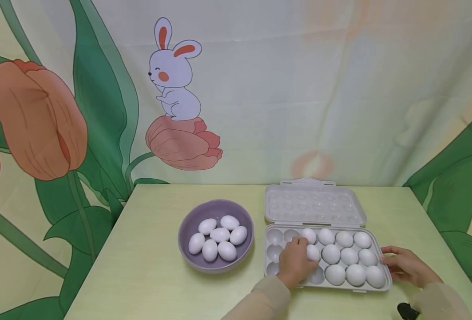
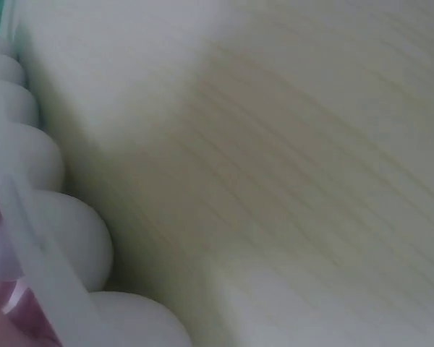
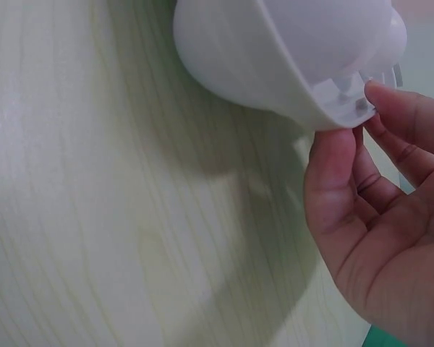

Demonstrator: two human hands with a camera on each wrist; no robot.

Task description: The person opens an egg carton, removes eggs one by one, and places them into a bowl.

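Observation:
A pale egg carton lies open on the table, with white eggs filling its right part. My left hand is over its left-middle cups, fingers bent, right beside a white egg. In the left wrist view, fingers at the lower left pinch a white egg just behind the carton's rim. My right hand holds the right end of the carton. Close up in the right wrist view, thumb and fingers pinch that rim.
Left of the carton stands a purple bowl with several white eggs in it. The carton's lid is folded back toward the printed curtain. Several cups at the carton's left end hold nothing. A small black object shows by the right sleeve.

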